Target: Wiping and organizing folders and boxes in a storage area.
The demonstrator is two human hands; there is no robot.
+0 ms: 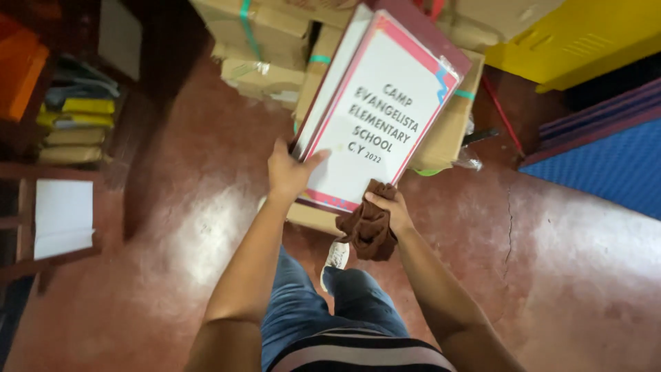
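A thick binder [375, 110] with a white cover sheet edged in pink and a maroon spine is held up, tilted, in front of me. My left hand [288, 170] grips its lower left edge, thumb on the cover. My right hand [389, 207] supports the bottom edge and also clutches a crumpled brown cloth [368, 227] that hangs below the binder.
Taped cardboard boxes [261, 41] are stacked behind the binder on the red-brown floor [564, 262]. A yellow container [585, 34] and a blue mat [606, 165] lie at right. A dark wooden shelf [76, 110] with stacked papers stands at left. My legs in jeans [310, 310] and one white shoe [335, 258] show below.
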